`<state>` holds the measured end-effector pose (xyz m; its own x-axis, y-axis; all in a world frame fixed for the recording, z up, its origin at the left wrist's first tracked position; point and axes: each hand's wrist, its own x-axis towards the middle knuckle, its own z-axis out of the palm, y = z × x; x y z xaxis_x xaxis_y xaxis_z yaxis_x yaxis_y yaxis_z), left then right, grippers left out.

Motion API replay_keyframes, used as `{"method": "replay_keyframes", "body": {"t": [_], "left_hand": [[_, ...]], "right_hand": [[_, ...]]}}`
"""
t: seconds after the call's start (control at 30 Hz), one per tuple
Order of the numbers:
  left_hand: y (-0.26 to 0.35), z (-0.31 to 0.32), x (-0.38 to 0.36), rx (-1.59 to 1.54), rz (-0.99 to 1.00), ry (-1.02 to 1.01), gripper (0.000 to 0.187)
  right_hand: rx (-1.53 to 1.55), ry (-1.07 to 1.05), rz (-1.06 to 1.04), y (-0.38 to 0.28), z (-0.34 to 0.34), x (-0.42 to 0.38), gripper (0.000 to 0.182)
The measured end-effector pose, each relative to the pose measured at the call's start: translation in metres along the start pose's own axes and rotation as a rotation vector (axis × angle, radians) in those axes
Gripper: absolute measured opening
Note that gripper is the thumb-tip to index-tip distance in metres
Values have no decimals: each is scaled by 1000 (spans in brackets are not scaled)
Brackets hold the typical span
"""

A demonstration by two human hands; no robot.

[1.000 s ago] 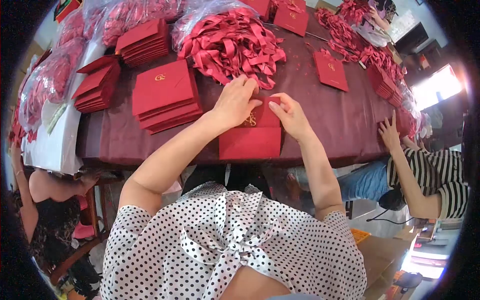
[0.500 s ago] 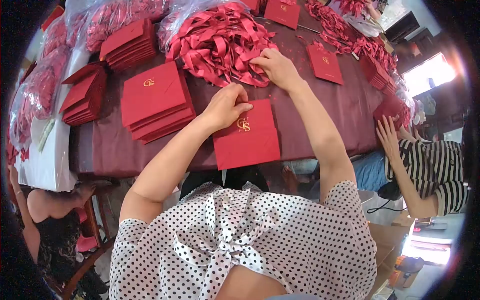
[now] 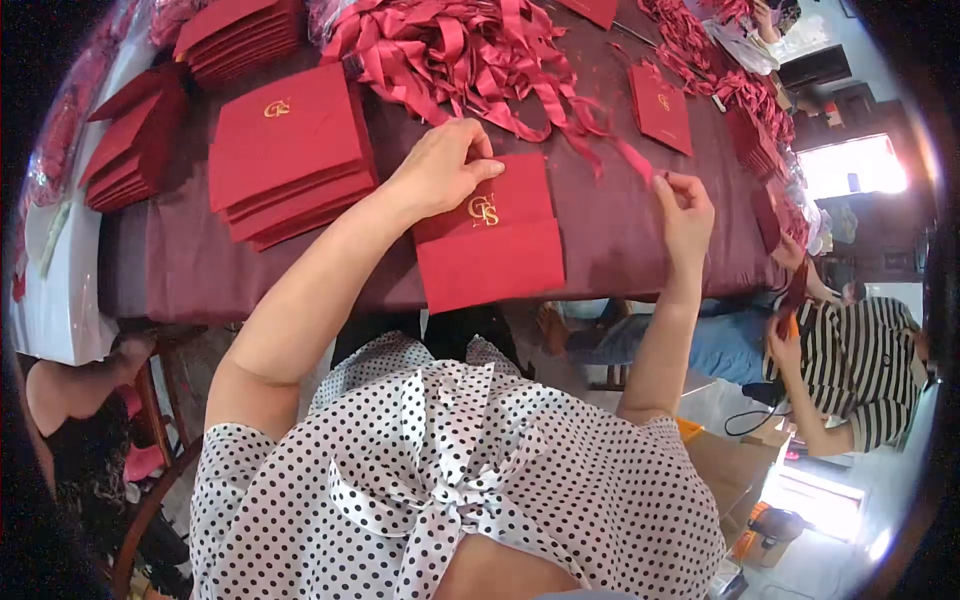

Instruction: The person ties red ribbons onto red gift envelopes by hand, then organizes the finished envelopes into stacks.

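A flat, folded red paper bag (image 3: 490, 265) with gold letters lies before me at the table's front edge. My left hand (image 3: 445, 170) grips its upper left part, thumb on top and the other fingers curled at the upper edge. Off to the right, my right hand (image 3: 688, 215) pinches the end of a red ribbon (image 3: 632, 158) between thumb and fingers. That ribbon stretches back toward a big tangled heap of red ribbons (image 3: 450, 50) beyond the bag.
Left of me stand stacks of red paper bags (image 3: 290, 140), with more stacks (image 3: 135, 135) farther left. Another red bag (image 3: 660, 110) lies at the right, near more ribbon bundles (image 3: 745, 95). A person in a striped shirt (image 3: 850, 350) handles something dark red at the right.
My right hand has moved from the ribbon heap to the right and toward me, drawing a ribbon out. My left hand stays on the bag. The view has shifted slightly.
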<state>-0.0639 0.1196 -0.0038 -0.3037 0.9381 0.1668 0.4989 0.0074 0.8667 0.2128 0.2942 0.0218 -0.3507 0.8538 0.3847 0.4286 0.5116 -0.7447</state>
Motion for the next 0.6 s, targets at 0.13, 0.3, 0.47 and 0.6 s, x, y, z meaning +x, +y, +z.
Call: {"method": "replay_keyframes", "body": {"t": [0.13, 0.3, 0.47, 0.6], "left_hand": [[0, 7, -1, 140, 88, 68, 22], [-6, 4, 0, -5, 22, -39, 13], [-11, -8, 1, -579, -122, -336, 10], [-10, -15, 3, -700, -97, -467, 12]], "right_hand": [[234, 109, -150, -58, 21, -16, 11], [130, -231, -372, -96, 77, -44, 11], [323, -197, -150, -78, 116, -61, 12], [272, -134, -320, -81, 120, -69, 10]]}}
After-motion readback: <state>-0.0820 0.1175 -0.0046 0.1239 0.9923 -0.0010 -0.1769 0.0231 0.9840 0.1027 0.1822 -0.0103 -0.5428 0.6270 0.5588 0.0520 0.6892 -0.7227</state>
